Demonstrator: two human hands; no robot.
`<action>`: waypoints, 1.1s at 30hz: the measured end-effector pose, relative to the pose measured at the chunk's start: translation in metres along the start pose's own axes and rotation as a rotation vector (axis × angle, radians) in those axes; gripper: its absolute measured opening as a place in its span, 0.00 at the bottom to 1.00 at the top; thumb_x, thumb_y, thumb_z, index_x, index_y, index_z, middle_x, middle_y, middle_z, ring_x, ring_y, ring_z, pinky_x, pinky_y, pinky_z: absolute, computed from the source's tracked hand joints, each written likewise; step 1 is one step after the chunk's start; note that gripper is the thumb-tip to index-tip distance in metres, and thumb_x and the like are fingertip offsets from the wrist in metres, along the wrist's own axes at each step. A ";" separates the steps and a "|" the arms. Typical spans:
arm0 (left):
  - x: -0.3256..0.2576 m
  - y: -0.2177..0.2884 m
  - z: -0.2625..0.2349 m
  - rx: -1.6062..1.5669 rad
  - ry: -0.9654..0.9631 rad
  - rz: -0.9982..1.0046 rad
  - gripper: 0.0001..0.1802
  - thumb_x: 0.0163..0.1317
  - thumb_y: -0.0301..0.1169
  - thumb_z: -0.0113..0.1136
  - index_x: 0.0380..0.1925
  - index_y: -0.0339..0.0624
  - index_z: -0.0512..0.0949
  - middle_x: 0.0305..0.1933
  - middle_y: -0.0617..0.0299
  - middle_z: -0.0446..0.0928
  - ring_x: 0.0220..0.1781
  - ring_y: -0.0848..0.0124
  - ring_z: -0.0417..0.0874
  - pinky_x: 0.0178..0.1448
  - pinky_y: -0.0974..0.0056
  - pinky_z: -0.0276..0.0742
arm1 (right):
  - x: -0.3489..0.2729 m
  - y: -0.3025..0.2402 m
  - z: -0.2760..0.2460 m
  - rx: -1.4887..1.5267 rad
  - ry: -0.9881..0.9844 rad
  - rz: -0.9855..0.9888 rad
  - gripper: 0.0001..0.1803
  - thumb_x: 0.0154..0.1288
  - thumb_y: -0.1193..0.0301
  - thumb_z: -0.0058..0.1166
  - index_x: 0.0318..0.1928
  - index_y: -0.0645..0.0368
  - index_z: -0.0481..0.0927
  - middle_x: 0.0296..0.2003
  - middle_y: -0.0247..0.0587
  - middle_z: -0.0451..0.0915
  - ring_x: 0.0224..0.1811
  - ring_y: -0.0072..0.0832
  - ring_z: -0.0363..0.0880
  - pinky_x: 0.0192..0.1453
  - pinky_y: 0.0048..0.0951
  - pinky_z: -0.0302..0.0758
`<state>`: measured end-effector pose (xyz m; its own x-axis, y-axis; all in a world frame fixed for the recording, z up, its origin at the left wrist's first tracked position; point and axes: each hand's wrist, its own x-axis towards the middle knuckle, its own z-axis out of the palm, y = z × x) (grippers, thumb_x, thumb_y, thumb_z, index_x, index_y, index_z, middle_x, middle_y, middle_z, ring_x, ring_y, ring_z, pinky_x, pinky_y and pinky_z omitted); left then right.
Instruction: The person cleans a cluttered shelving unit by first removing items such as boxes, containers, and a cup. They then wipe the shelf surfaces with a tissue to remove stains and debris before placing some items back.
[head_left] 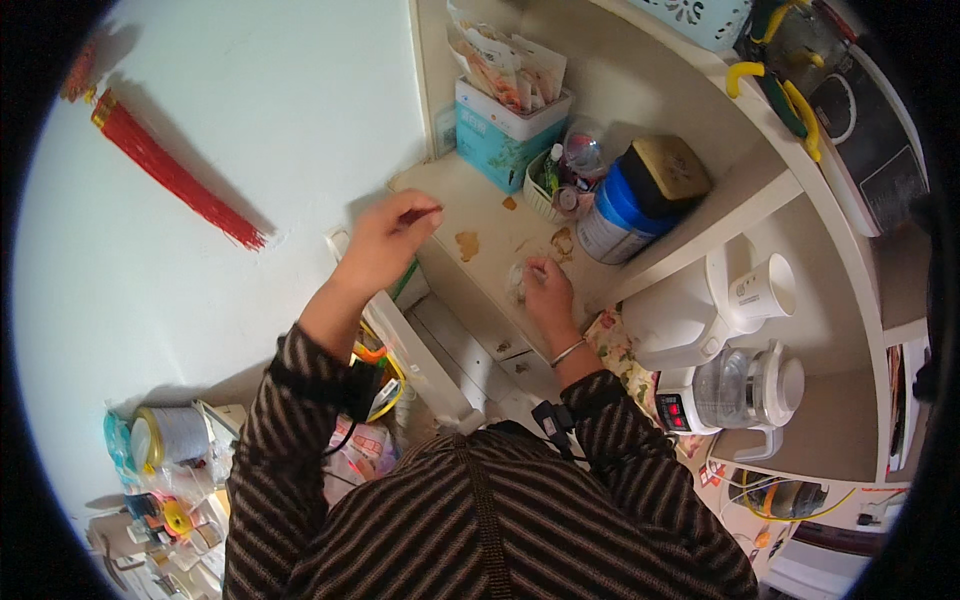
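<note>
My left hand (385,240) is raised over the left edge of the cream shelf (490,215). Its fingers are pinched around something small and dark red that I cannot make out. Lower and to the right, my right hand (550,300) is closed with its fingertips down at the shelf surface. A small whitish, see-through patch (517,284) shows beside those fingertips; what it is, and whether they grip it, is unclear. Brown stains (467,245) mark the shelf between the hands, with another stain (562,242) just beyond my right hand.
Along the shelf's back stand a turquoise tin (505,135) topped with packets, a white basket (540,195) of small bottles and a blue canister (622,215). An open drawer (425,350) juts out below. To the right are a white kettle (680,310) and a glass pot (725,390).
</note>
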<state>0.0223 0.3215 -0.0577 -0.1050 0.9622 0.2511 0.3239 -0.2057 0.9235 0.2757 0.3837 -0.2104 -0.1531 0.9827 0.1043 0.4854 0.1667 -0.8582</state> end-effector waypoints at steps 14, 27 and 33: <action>0.166 -0.042 0.064 0.474 -0.044 0.150 0.27 0.62 0.37 0.65 0.62 0.52 0.71 0.49 0.41 0.77 0.50 0.45 0.80 0.55 0.50 0.77 | -0.011 0.011 0.020 0.012 0.140 -0.191 0.06 0.67 0.69 0.54 0.39 0.58 0.76 0.35 0.47 0.81 0.39 0.45 0.81 0.45 0.40 0.78; 0.165 -0.018 0.086 0.860 0.072 0.161 0.24 0.58 0.39 0.68 0.53 0.50 0.71 0.47 0.47 0.78 0.46 0.46 0.83 0.45 0.47 0.80 | -0.010 0.009 0.020 -0.018 0.145 -0.220 0.06 0.66 0.69 0.55 0.37 0.59 0.75 0.34 0.48 0.79 0.38 0.48 0.80 0.42 0.42 0.77; 0.164 -0.015 0.074 0.914 0.071 0.217 0.21 0.60 0.43 0.65 0.49 0.48 0.73 0.44 0.48 0.80 0.44 0.48 0.83 0.43 0.47 0.80 | -0.009 0.012 0.021 -0.012 0.147 -0.218 0.07 0.67 0.69 0.55 0.38 0.59 0.76 0.35 0.48 0.80 0.38 0.48 0.81 0.42 0.42 0.78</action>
<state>0.0697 0.4959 -0.0520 -0.0032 0.9001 0.4356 0.9521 -0.1305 0.2766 0.2646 0.3747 -0.2326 -0.1293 0.9243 0.3590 0.4647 0.3763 -0.8015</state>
